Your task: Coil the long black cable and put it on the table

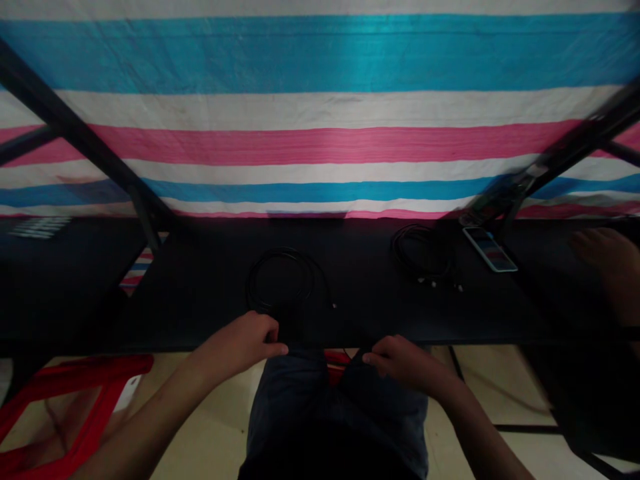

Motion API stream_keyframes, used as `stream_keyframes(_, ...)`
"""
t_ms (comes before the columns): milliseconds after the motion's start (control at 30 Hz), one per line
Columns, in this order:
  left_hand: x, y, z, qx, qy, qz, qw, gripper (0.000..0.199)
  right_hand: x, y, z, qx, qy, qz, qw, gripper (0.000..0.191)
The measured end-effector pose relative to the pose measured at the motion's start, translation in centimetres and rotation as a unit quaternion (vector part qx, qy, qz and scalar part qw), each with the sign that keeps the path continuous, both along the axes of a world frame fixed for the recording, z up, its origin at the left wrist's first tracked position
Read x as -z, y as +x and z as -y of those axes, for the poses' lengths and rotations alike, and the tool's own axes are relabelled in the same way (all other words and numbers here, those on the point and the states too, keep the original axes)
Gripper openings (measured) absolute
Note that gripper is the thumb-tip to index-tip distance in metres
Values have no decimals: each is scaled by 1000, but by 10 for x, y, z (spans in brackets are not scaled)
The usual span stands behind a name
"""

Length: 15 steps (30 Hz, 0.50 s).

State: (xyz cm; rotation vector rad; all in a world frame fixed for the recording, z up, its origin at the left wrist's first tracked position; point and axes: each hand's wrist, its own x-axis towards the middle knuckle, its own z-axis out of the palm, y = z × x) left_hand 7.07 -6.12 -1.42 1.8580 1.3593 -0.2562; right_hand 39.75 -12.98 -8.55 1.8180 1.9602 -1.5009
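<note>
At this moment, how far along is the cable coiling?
One black cable coil already lies wound on the black table, near a phone. A second coil sits ahead of the left hand; both hands, right hand included, pinch its loose end at the table edge, not yet wound in.

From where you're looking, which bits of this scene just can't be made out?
Head view only:
- Left hand and right hand: pinched at the near edge of the black table; whatever thin thing they pinch is lost in the dark.
- Nearer cable coil: black on black, its ends unclear.
- Phone: screen too small to read.
- Another person's hand: blurred, cut by the right edge.
</note>
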Motion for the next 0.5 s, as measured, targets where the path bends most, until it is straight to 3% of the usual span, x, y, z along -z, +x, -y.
stream_keyframes(267,-20,-18,2,30,-20,-13,999,36,12,-12,5,11,-25,-32,999,42)
stream_keyframes(400,-28,-40,-9,17,-8,-44,999,37,24,5,9,20,7,35,999,39)
stream_keyframes(500,-41,-59,-16,-41,22,-62,997,38,37,31,17,41,-13,61,997,38)
